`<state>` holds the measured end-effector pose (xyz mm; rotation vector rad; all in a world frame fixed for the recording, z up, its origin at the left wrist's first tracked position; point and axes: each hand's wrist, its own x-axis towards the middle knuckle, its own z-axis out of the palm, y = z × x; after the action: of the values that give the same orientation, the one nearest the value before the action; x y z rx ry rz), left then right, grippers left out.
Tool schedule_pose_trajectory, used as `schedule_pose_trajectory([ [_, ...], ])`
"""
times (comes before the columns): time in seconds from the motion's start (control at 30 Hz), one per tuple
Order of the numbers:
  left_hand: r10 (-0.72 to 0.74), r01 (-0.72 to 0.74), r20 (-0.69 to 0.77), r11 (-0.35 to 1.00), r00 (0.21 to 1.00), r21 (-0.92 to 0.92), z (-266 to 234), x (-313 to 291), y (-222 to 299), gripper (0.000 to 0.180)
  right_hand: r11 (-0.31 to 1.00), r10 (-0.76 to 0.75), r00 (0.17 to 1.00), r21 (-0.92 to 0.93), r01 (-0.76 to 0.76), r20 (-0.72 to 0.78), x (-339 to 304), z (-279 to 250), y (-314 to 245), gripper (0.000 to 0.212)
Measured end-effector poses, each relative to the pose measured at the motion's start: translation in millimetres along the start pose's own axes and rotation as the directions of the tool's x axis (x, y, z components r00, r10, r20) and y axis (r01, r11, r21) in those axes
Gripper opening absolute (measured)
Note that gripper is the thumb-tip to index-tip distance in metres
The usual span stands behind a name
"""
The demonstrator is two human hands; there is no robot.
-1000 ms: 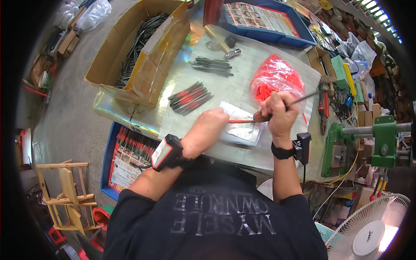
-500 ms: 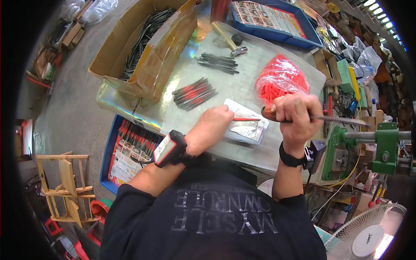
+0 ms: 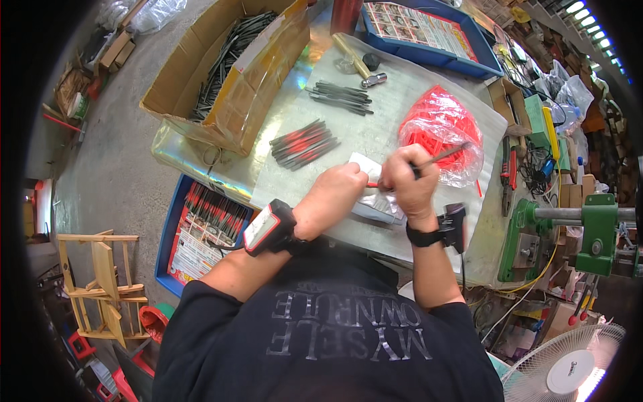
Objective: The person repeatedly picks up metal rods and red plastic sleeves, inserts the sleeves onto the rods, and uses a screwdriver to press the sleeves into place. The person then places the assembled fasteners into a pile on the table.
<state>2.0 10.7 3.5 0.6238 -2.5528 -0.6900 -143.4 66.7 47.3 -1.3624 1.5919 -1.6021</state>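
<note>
My left hand (image 3: pixel 339 193) is closed on a thin red stick (image 3: pixel 372 185), which points right over a silver-and-white pad (image 3: pixel 378 213) on the table. Wrapped in a fist, my right hand (image 3: pixel 413 186) grips a tool with a long dark metal shaft (image 3: pixel 450 153). The shaft slants up and right, and the hand hides most of the handle. The handle end is close to the stick's tip; whether they touch I cannot tell. Beyond my hands lie a bundle of dark rods with red sleeves (image 3: pixel 305 145), a bundle of plain dark rods (image 3: pixel 340 98) and a plastic bag of red tubes (image 3: pixel 439 130).
A cardboard box (image 3: pixel 258 87) of dark rods stands at the far left. A hammer (image 3: pixel 355 57) and a blue tray (image 3: pixel 429 33) are at the back. Another blue tray (image 3: pixel 164 248) holds red-sleeved rods. Pliers (image 3: pixel 508 177) and a green vise (image 3: pixel 522 234) are at right.
My right hand has moved left, bringing the tool's handle to the red stick. Its shaft has swung from pointing right to slanting up and right. My left hand stays nearly in place.
</note>
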Motion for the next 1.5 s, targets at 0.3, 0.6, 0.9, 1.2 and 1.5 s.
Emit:
schedule_pose_trajectory([
  [0.3, -0.030, 0.005, -0.160, 0.987, 0.987, -0.160, 0.9, -6.6, -5.2, 0.004, 0.928, 0.110, 0.993, 0.353, -0.117, 0.039, -6.6, -5.9, 15.5, 0.017],
  [0.6, -0.026, 0.003, -0.137, 0.986, 0.990, -0.166, 4.0, -5.7, -7.6, 0.004, 0.917, -0.261, 0.964, 0.326, 0.229, 0.058, 0.8, -4.9, -32.2, 0.012],
  [0.9, -0.038, 0.011, -0.150, 0.984, 0.988, -0.179, 2.3, -4.6, -7.6, 0.003, 0.963, -0.077, 0.993, 0.263, 0.052, 0.086, 8.3, 6.7, -13.5, 0.014],
  [1.2, -0.010, -0.021, -0.156, 0.980, 0.988, -0.197, 8.8, -6.2, -11.6, 0.003, 0.973, -0.048, 0.997, 0.230, 0.032, 0.062, 1.2, 23.0, 7.9, 0.012],
  [1.5, -0.077, 0.037, -0.259, 0.987, 0.963, -0.155, -10.1, -20.4, -21.4, 0.004, 0.866, 0.114, 0.982, 0.499, -0.024, -0.151, -20.9, -25.6, -11.0, 0.005],
])
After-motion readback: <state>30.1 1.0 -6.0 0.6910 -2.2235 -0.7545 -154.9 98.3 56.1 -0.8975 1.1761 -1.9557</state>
